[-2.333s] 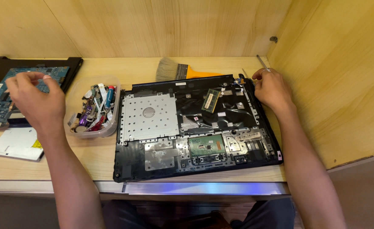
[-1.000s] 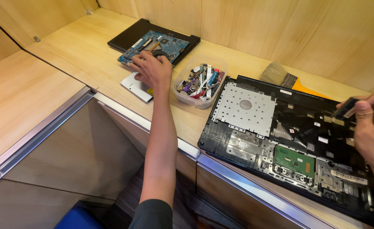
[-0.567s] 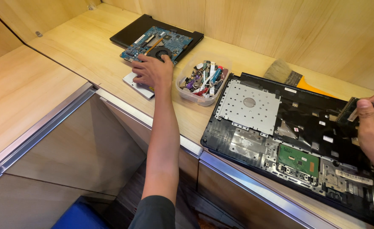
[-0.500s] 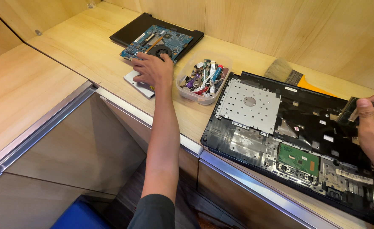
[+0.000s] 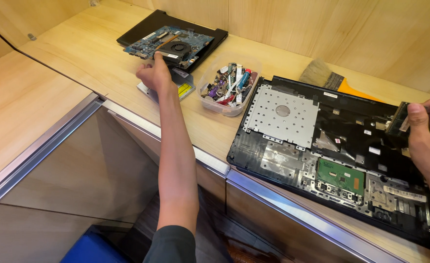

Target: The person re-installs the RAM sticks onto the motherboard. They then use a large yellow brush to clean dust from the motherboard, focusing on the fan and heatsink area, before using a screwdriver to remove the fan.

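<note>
My left hand [image 5: 155, 76] reaches to the far left and pinches the near edge of a blue circuit board with a round black fan [image 5: 172, 46], which lies on a black laptop shell [image 5: 149, 25]. Under my wrist sits a flat silver drive [image 5: 182, 88]. My right hand [image 5: 428, 141] at the right edge holds a small green memory stick [image 5: 399, 120] just above an opened black laptop base [image 5: 332, 151] with a perforated metal plate and a small green board.
A clear plastic tub [image 5: 228, 85] of mixed small parts stands between the drive and the opened laptop base. A brush with an orange handle [image 5: 328, 78] lies behind the base. The wooden counter [image 5: 78, 63] ends in a metal-trimmed front edge [image 5: 215, 165].
The view swung left and down over the counter edge. My left hand slid from the silver drive up to the edge of the blue board. My right hand keeps the memory stick.
</note>
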